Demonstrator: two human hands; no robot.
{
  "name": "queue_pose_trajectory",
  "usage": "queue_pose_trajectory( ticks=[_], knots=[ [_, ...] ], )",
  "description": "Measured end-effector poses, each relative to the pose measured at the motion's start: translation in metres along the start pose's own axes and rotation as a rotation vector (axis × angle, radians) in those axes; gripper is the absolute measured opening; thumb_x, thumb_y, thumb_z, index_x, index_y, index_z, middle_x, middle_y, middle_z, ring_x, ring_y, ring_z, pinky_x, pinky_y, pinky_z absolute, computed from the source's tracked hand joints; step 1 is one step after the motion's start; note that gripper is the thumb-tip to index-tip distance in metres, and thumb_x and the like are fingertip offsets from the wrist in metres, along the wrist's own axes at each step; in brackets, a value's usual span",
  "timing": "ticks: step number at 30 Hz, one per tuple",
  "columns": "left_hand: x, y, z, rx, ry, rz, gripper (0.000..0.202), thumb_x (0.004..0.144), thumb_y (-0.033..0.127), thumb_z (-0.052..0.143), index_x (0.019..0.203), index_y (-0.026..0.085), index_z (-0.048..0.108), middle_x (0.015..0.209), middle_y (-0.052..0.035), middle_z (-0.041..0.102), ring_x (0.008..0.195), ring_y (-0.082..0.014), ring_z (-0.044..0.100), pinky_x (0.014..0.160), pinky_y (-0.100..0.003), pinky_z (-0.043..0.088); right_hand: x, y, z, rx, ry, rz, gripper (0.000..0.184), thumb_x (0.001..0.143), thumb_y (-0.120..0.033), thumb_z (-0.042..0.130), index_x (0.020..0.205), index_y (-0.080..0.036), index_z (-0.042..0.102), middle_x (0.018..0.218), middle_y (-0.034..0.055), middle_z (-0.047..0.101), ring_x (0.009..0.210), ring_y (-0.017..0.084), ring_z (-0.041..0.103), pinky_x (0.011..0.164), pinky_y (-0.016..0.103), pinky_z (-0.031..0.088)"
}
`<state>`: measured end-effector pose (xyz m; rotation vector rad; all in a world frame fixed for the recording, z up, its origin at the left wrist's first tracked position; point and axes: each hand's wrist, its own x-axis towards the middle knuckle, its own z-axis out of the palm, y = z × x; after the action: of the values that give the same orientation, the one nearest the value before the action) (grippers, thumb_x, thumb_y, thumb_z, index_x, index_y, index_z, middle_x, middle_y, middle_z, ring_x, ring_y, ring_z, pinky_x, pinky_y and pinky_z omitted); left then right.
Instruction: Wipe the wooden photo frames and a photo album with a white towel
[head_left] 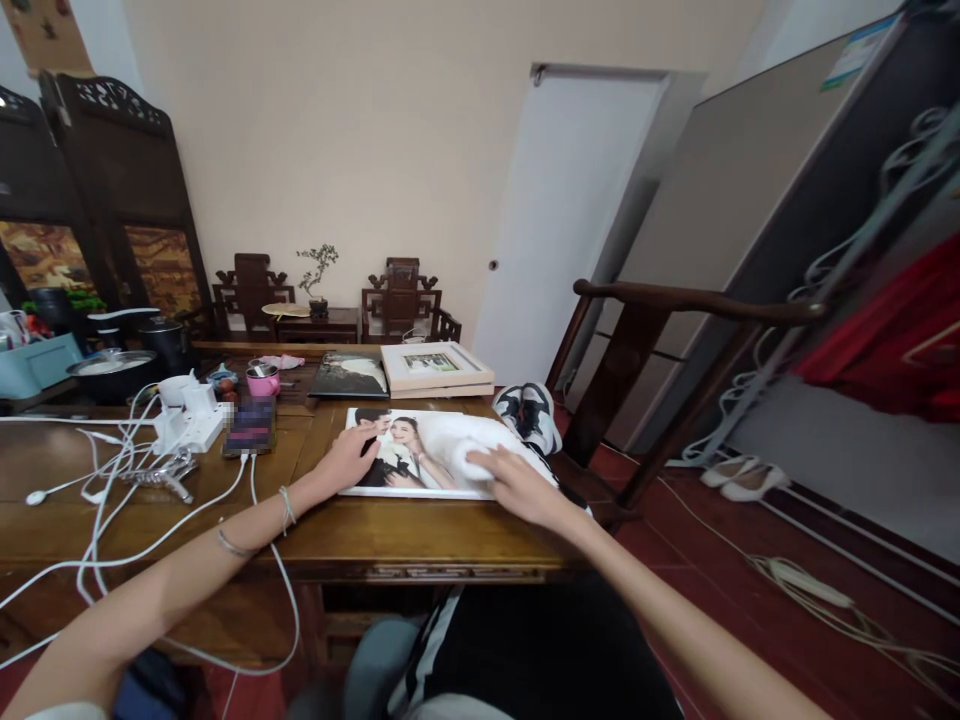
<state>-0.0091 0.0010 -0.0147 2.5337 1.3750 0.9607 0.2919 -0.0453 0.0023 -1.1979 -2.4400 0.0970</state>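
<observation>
A large printed wedding photo (405, 455) lies flat on the wooden table (360, 545). My left hand (346, 457) rests on its left edge with the fingers stretched flat. My right hand (508, 480) sits on the photo's right part, fingers curled over a white cloth (469, 445) that is pressed against the picture.
Behind the photo lie a dark album (350, 375) and a stack of framed pictures (435, 370). A phone (250, 425), a pink cup (263, 380), a power strip (191, 425) and white cables (112, 480) crowd the left. A wooden chair (660, 330) and sneakers (529, 412) stand right.
</observation>
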Motion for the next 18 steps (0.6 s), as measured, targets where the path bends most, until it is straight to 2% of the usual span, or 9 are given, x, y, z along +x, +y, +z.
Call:
queue_pose_trajectory(
  ticks=[3, 5, 7, 10, 13, 18],
  knots=[
    [0.002, 0.003, -0.004, -0.015, 0.014, 0.025, 0.035, 0.089, 0.023, 0.045, 0.117, 0.015, 0.064, 0.123, -0.0094, 0.064, 0.121, -0.0239, 0.055, 0.106, -0.040, 0.040, 0.055, 0.000, 0.001, 0.069, 0.023, 0.074, 0.056, 0.065, -0.004, 0.038, 0.113, -0.019, 0.063, 0.117, 0.0086, 0.066, 0.108, 0.027, 0.059, 0.093, 0.039, 0.044],
    [0.002, 0.005, -0.007, -0.025, 0.020, 0.034, 0.034, 0.087, 0.020, 0.048, 0.117, 0.015, 0.064, 0.121, -0.0091, 0.065, 0.119, -0.0232, 0.056, 0.105, -0.038, 0.041, 0.097, -0.015, 0.006, 0.140, -0.018, 0.044, 0.051, 0.068, -0.006, 0.039, 0.111, -0.018, 0.065, 0.117, 0.0070, 0.066, 0.106, 0.026, 0.059, 0.090, 0.034, 0.045],
    [0.002, 0.007, -0.009, -0.024, 0.025, 0.026, 0.033, 0.086, 0.019, 0.050, 0.116, 0.016, 0.065, 0.120, -0.0082, 0.066, 0.116, -0.0226, 0.058, 0.104, -0.037, 0.041, 0.133, -0.036, 0.015, 0.183, -0.058, 0.006, 0.049, 0.069, -0.008, 0.040, 0.110, -0.019, 0.066, 0.105, 0.0040, 0.071, 0.094, 0.023, 0.063, 0.081, 0.029, 0.047],
    [0.001, 0.008, -0.010, -0.005, 0.024, -0.010, 0.029, 0.085, 0.020, 0.053, 0.110, 0.018, 0.067, 0.115, -0.0070, 0.069, 0.110, -0.0229, 0.062, 0.100, -0.037, 0.045, 0.163, -0.059, 0.029, 0.208, -0.087, -0.030, 0.051, 0.069, -0.007, 0.043, 0.113, -0.021, 0.066, 0.091, 0.0019, 0.073, 0.080, 0.020, 0.064, 0.071, 0.026, 0.048],
    [0.002, 0.009, -0.010, -0.014, 0.023, -0.036, 0.028, 0.085, 0.018, 0.054, 0.110, 0.019, 0.067, 0.113, -0.0060, 0.069, 0.109, -0.0223, 0.063, 0.100, -0.037, 0.045, 0.162, -0.053, 0.031, 0.198, -0.088, -0.040, 0.051, 0.069, -0.006, 0.045, 0.112, -0.021, 0.066, 0.092, 0.0024, 0.073, 0.081, 0.020, 0.064, 0.073, 0.025, 0.047],
    [0.003, 0.012, -0.010, -0.076, 0.063, -0.074, 0.030, 0.081, 0.012, 0.055, 0.109, 0.017, 0.066, 0.116, -0.0070, 0.068, 0.112, -0.0212, 0.061, 0.102, -0.034, 0.044, 0.119, 0.001, 0.008, 0.089, -0.037, 0.020, 0.050, 0.067, -0.004, 0.041, 0.109, -0.017, 0.066, 0.107, 0.0083, 0.070, 0.098, 0.025, 0.062, 0.086, 0.032, 0.044]
  ],
)
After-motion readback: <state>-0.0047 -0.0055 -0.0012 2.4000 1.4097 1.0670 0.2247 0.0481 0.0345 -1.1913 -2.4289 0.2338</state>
